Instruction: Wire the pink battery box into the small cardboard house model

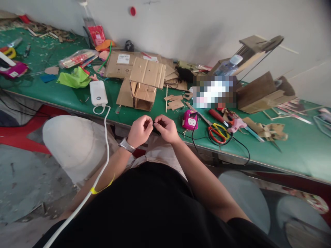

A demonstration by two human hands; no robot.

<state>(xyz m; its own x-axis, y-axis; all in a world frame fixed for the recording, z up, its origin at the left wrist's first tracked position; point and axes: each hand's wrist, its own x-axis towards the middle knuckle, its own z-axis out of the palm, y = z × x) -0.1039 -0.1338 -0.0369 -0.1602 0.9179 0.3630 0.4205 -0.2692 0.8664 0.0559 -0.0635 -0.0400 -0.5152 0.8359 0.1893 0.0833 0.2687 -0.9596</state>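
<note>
My left hand (140,131), with a metal watch (126,145) on the wrist, is closed in a pinch at the table's front edge. Close beside it, my right hand (167,128) pinches too, its fingertips almost meeting the left ones. A small dark bit shows between the fingertips, too little of it visible to name. Just beyond the hands stands a cardboard box structure (147,74) with an open front. To the right of my right hand sits a magenta power socket (190,120), with a black cable beside it.
A white power bank (98,93) trails a white cable across my left arm. Scissors (219,132), a red-handled screwdriver (217,116) and cardboard scraps (175,103) lie on the green table (297,144). Larger cardboard constructions (263,91) stand at right. A grey stool (245,199) is below.
</note>
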